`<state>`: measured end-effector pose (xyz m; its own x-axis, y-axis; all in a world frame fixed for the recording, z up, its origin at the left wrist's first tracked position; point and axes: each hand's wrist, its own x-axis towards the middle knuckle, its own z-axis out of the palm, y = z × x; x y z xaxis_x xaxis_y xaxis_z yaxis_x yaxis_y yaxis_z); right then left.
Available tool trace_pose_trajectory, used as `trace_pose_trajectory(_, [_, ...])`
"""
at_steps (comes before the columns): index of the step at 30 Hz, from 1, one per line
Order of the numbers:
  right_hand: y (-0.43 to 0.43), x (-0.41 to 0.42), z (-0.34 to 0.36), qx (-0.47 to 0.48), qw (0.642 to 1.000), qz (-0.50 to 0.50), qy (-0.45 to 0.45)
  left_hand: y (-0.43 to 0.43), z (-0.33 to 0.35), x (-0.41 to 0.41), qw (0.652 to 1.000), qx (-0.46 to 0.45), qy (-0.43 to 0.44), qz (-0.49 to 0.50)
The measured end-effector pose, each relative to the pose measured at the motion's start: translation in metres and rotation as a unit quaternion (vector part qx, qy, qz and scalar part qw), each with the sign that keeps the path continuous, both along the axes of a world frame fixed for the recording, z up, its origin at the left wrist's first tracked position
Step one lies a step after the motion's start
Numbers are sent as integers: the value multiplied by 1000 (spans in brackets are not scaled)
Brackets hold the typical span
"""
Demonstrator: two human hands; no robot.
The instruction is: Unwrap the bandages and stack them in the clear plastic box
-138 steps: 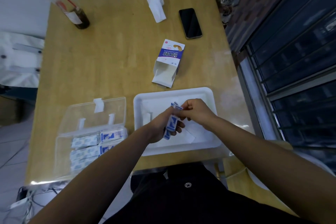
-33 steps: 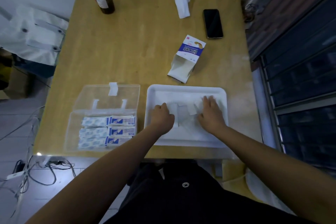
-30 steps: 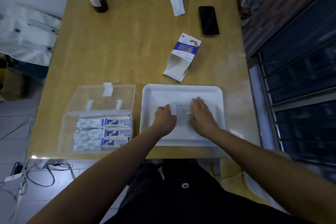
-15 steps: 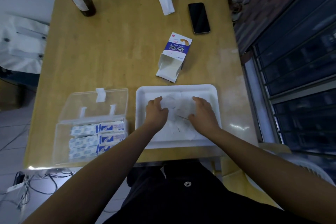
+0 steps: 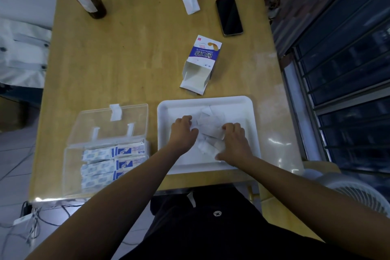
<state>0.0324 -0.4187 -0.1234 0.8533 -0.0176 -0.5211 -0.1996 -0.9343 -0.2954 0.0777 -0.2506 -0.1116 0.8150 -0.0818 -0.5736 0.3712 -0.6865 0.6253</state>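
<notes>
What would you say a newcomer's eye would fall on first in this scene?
The two hands draw the eye first: the left hand and right hand lie among loose white papers in the white tray at the near edge of the table. Left of the tray, the open clear plastic box holds three rows of blue-and-white bandages, and beyond the tray an opened bandage carton lies on its side.

Bare left forearm [image 5: 130, 188] and right forearm [image 5: 295, 186] reach forward and converge. The left hand [image 5: 183, 133] and right hand [image 5: 236, 143] lie palm down, knuckles up, fingers curled downward, close together but apart. The right thumb [image 5: 220, 156] juts leftward. Whether either hand grips anything cannot be told.
</notes>
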Motion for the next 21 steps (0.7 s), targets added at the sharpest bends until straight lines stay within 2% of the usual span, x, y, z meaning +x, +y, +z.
trace_pose_trajectory(5, [9,23,-6,-20,995,32,-90,-4,-4,6,998,-5,-9,-62])
trace_pose_trajectory(9, [12,45,-7,-23,994,55,-91,-4,-9,7,993,35,-29,-110])
trace_pose_trajectory(13, [16,52,-9,-4,997,24,-73,-5,-12,8,967,134,-81,-200])
trace_pose_trajectory(16, [14,53,-11,-3,997,31,-74,-3,-12,9,933,216,-118,-264])
trace_pose_trajectory(21, [2,57,-11,25,996,33,-77,9,-16,10,914,244,-148,-289])
